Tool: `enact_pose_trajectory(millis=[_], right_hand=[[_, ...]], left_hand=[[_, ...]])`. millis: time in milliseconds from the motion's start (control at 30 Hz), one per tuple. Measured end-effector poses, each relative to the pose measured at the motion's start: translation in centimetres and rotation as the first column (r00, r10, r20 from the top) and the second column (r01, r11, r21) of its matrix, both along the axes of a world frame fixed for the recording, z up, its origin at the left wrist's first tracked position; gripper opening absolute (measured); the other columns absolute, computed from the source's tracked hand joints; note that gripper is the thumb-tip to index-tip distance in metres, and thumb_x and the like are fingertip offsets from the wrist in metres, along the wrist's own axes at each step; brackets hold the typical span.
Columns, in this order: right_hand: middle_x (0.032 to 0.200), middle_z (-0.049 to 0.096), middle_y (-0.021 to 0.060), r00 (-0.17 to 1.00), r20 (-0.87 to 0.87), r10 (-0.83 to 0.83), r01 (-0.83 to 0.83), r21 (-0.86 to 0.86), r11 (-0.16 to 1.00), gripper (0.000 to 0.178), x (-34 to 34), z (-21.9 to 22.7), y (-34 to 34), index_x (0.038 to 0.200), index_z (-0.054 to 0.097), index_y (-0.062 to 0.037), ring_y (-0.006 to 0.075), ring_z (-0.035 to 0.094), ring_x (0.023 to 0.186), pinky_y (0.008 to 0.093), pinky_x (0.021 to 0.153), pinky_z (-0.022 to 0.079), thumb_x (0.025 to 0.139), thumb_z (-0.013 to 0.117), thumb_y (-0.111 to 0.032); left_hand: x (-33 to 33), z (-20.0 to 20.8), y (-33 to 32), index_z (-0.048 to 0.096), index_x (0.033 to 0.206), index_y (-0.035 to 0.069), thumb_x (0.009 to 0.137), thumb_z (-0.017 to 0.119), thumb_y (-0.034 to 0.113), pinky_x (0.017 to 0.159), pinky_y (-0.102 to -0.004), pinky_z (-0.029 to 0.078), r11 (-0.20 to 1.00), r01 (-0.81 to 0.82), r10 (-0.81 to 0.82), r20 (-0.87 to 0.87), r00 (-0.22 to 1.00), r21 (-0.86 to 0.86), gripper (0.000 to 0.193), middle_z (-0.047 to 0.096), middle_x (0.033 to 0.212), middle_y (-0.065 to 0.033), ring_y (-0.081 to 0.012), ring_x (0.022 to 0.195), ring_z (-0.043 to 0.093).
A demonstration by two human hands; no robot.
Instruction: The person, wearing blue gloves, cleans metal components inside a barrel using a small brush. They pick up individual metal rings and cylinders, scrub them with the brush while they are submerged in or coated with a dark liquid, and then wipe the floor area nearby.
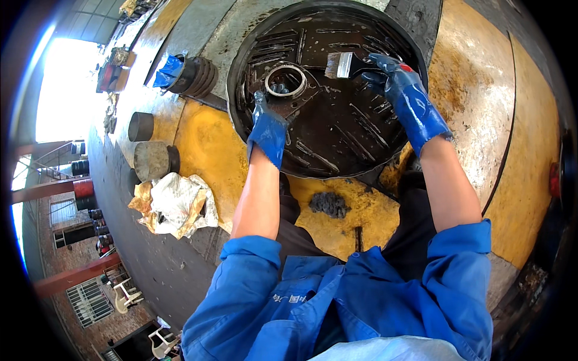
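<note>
My left hand (268, 129), in a wet blue rubber glove, grips the near left side of a metal flange (294, 109) with a bright raised ring (285, 67) around its opening. The flange is inside a wide, round black pan (233, 63) with dark liquid and several slotted or ribbed marks across its bottom. In my right hand (410, 99), gloved the same way, is a paintbrush (345, 65). Its dark handle lies in my closed fingers and its pale bristles point left, a little right of the ring. Bristles and ring are apart.
A dark, lumpy clump (329, 204) lies on the yellow plate between my knees. To the left are a crumpled white cloth (180, 201), a grey cylinder (150, 161), a dark cylinder (141, 126) and a ribbed black part (205, 78) with blue material (168, 71) on it.
</note>
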State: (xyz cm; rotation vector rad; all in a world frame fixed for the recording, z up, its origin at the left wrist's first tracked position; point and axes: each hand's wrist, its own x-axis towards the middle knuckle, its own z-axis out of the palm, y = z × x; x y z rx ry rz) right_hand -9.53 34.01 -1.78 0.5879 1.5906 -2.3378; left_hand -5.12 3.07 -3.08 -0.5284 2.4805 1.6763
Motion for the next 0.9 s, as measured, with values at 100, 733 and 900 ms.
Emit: enact_pose_trajectory(millis=[100, 733, 900], right_hand=[[0.117, 0.075, 0.0081, 1.000, -0.009, 0.008, -0.008, 0.034, 0.999, 0.027, 0.4, -0.1, -0.5, 0.129, 0.069, -0.0088, 0.0203, 0.076, 0.094, 0.0329, 0.074, 0.062, 0.104, 0.063, -0.016], [0.107, 0.076, 0.0083, 0.987, -0.047, 0.151, -0.126, 0.340, 0.932, 0.027, 1.8, -1.9, -3.8, 0.121, 0.073, -0.0056, 0.0155, 0.073, 0.087, 0.0291, 0.073, 0.059, 0.102, 0.066, -0.023], [0.093, 0.076, 0.0064, 0.985, -0.005, 0.173, -0.151, 0.467, 0.872, 0.034, 2.0, -2.3, -3.2, 0.119, 0.075, -0.0111, 0.0163, 0.069, 0.081, 0.0328, 0.077, 0.055, 0.098, 0.066, -0.037]], left_hand=[[-0.5, -0.6, -0.4, 0.065, 0.130, 0.002, 0.111, 0.048, 0.041, 0.086, -0.0330, 0.050, 0.999, -0.038, 0.038, -0.156, 0.987, 0.006, 0.047, 0.072, 0.102, -0.0075, -0.0164, 0.084, 0.060], [-3.3, -3.2, -1.0, 0.057, 0.132, -0.003, 0.082, 0.084, 0.043, 0.101, -0.0493, 0.052, 0.574, -0.484, 0.141, -0.502, 0.853, -0.661, 0.074, 0.065, 0.126, -0.0270, -0.0446, 0.117, 0.063], [-1.8, -2.1, 2.0, 0.059, 0.135, 0.004, 0.082, 0.081, 0.046, 0.107, -0.0478, 0.048, 0.392, -0.131, -0.348, -0.278, 0.895, -0.911, 0.071, 0.065, 0.131, -0.0202, -0.0396, 0.123, 0.061]])
